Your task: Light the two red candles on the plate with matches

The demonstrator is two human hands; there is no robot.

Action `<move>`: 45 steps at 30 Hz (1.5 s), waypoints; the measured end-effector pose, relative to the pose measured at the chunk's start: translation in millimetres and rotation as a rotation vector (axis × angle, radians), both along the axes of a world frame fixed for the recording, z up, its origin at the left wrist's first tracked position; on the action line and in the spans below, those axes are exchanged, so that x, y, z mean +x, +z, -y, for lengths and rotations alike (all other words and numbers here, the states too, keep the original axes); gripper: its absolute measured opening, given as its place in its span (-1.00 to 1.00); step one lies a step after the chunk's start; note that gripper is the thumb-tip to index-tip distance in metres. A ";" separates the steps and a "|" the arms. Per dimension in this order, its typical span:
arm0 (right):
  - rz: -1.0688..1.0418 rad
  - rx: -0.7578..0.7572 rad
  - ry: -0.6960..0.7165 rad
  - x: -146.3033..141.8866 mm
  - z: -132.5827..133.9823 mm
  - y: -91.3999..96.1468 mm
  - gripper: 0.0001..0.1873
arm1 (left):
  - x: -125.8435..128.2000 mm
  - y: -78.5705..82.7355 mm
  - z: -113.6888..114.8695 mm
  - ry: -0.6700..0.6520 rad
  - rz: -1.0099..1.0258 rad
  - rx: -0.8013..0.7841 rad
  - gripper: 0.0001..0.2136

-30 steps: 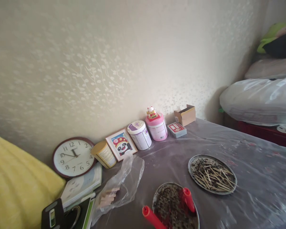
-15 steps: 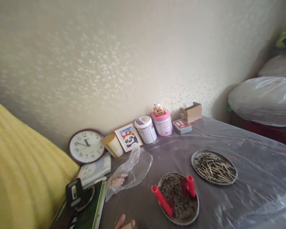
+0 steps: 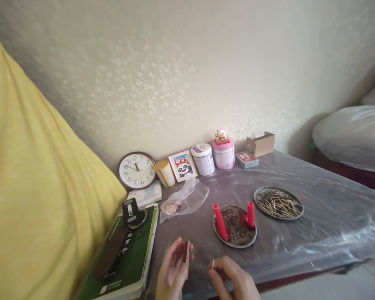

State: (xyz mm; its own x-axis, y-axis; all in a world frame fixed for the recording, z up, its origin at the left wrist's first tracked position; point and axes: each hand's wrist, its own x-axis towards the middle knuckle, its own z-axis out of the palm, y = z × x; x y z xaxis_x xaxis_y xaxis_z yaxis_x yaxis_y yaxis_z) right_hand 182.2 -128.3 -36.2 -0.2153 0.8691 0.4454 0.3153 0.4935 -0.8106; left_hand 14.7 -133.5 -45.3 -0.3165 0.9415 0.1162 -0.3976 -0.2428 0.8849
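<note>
My left hand [image 3: 172, 271] grips a small matchbox [image 3: 186, 253] on edge, its dark striking side facing up. To its right, my right hand [image 3: 234, 277] pinches a short matchstick [image 3: 213, 264] between thumb and fingertips. The matchstick and the box are apart, and no flame shows. Beyond my hands lies a round metal tray [image 3: 237, 243] with dark residue and red wax. A leaning red candle [image 3: 220, 223] and a shorter upright red candle [image 3: 250, 214] stand on it. A second round tray [image 3: 258, 204] holds a heap of used matchsticks [image 3: 281, 204].
A green book [image 3: 131, 258] with a black object on top lies left, beside yellow cloth [image 3: 34, 187]. Crumpled clear plastic [image 3: 190, 200] is mid-table. Along the wall stand a clock [image 3: 137, 171], panda picture [image 3: 183, 166], tubs [image 3: 224, 156], card deck [image 3: 247, 159] and open carton [image 3: 262, 145].
The view has tilted down and left. My left hand has come up into view with the matchbox, and my right hand has entered holding a matchstick.
</note>
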 end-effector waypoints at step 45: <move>-0.620 -0.385 0.498 1.1 -12.2 32.7 -0.71 | 11.9 -14.5 -5.6 -0.383 0.082 -0.195 -0.54</move>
State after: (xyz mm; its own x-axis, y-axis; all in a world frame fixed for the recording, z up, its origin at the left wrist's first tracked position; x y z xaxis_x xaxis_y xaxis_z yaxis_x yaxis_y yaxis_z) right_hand 183.3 -116.0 -3.5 -0.4260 0.8523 0.3037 -0.4149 0.1143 -0.9026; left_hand 26.6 -127.9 -59.8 0.0588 0.9945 -0.0864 -0.4975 0.1043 0.8612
